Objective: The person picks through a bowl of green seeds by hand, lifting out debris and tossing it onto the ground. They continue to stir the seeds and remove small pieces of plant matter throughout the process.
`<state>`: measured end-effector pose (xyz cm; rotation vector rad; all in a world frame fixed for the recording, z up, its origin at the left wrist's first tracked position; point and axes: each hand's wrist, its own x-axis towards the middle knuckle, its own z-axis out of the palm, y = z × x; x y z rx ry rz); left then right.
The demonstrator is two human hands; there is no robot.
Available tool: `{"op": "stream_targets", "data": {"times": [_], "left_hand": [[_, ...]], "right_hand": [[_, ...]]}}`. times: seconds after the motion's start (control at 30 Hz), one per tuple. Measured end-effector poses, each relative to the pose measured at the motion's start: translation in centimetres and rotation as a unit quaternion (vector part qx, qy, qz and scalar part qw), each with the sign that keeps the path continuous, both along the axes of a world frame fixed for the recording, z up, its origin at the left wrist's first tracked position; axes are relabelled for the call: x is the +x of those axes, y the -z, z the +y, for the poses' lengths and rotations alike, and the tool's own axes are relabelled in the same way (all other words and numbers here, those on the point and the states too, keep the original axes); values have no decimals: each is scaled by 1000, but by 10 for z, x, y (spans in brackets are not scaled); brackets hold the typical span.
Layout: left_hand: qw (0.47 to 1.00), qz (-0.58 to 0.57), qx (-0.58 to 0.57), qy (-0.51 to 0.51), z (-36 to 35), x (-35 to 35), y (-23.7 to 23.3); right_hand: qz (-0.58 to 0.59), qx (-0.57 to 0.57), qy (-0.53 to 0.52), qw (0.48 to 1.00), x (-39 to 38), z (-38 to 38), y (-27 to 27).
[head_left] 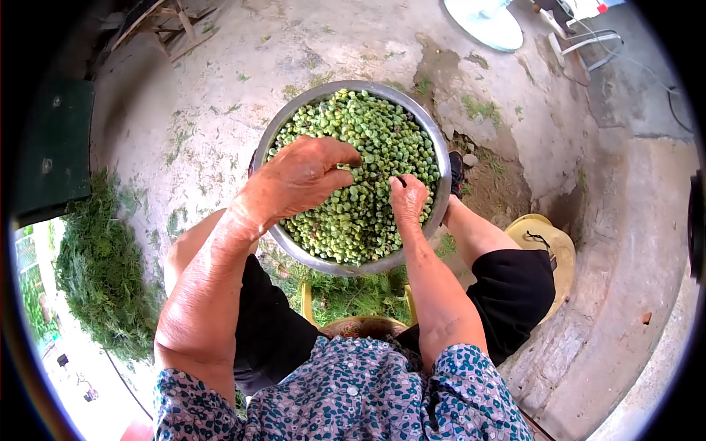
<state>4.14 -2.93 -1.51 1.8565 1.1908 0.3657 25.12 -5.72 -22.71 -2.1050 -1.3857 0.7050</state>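
Observation:
Between my knees a wide metal basin (443,173) is filled with small round green fruits (368,213), some of them yellowish or dark. Over the basin's left half is my left hand (305,175), its thumb and forefinger apart just above the fruits; the other fingers are hidden beneath the hand. My right hand (409,198) is closed in a pinch at the right side of the heap. A dark speck shows between its thumb and forefinger, too small to name.
A heap of feathery green plants (103,264) lies at the left by a dark green panel (55,140). A yellowish hat (559,257) rests to the right of my knee. A white round base (485,26) and a wooden frame (173,29) stand farther off on the concrete floor.

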Motion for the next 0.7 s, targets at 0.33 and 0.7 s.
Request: {"op": "stream_targets", "data": {"times": [0.33,0.7], "left_hand": [[996,31,84,-15,-1,-4,18],[996,-32,17,-77,-5,15,18]], "right_hand": [[451,-114,124,876,5,0,-30],[625,-22,-9,780,-39,-14,-142]]}}
